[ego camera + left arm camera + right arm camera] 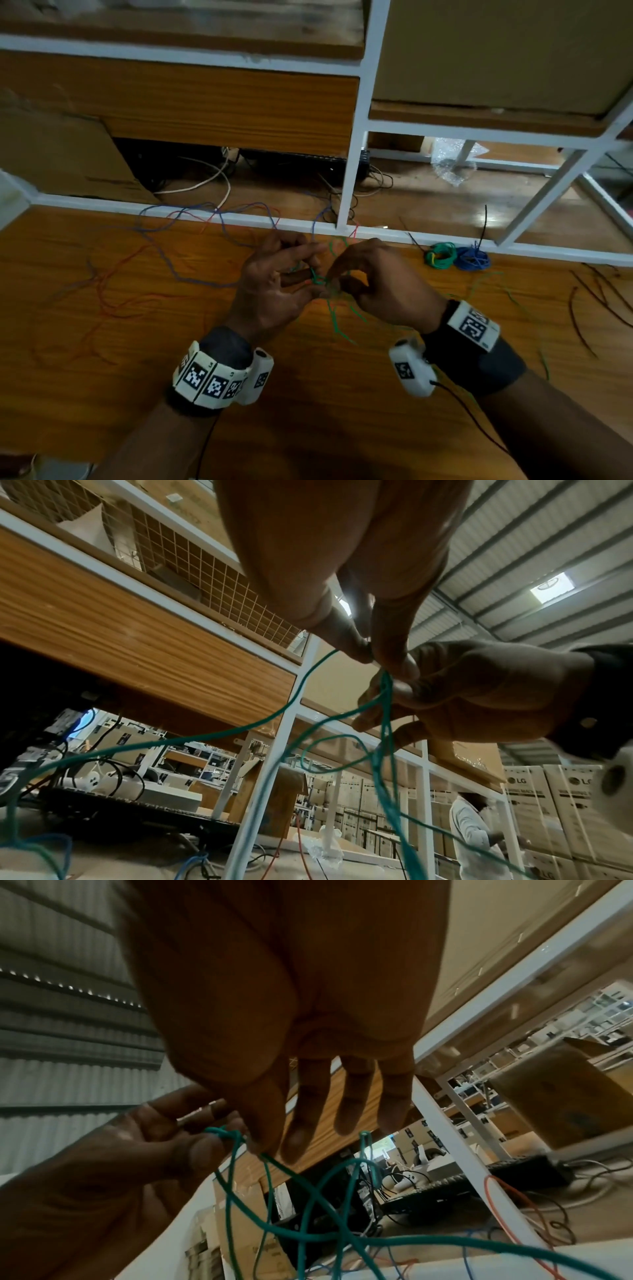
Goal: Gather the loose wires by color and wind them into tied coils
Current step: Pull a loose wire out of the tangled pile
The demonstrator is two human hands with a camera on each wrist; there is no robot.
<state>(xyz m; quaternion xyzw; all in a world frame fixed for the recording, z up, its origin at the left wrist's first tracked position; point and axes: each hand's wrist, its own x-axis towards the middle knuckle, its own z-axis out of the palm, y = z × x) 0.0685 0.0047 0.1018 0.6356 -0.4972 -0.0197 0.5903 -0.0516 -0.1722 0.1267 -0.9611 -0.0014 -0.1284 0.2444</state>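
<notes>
**Green wire strands pinched between both hands above the bench**

The loose green wires (pixel 337 317) are gathered at a single point above the wooden tabletop (pixel 102 359), near its far edge. From that point the strands hang down in loops and trail across the surface toward the person and to the right.

The left hand (pixel 277 291) is raised, palm toward the right. Its thumb and index finger pinch the green strands at the gathering point; the other fingers are loosely curled. The right hand (pixel 380 284) meets it from the opposite side. Its thumb and index finger are closed on the same strands, and the right wrist view shows the three other fingers extended and relaxed. The fingertips of both hands touch or nearly touch at the pinch.

Two wound coils lie on the tabletop to the right of the hands, just beside the white frame rail (pixel 212 214): a green coil (pixel 441 255) and a blue coil (pixel 473 258), side by side and touching or nearly so.

Loose blue wires (pixel 164 255) and red wires (pixel 102 291) lie spread over the left part of the tabletop, well apart from the coils. Dark brown wires (pixel 582 308) lie at the right edge. Each wrist carries a band with printed markers and a camera module.
</notes>
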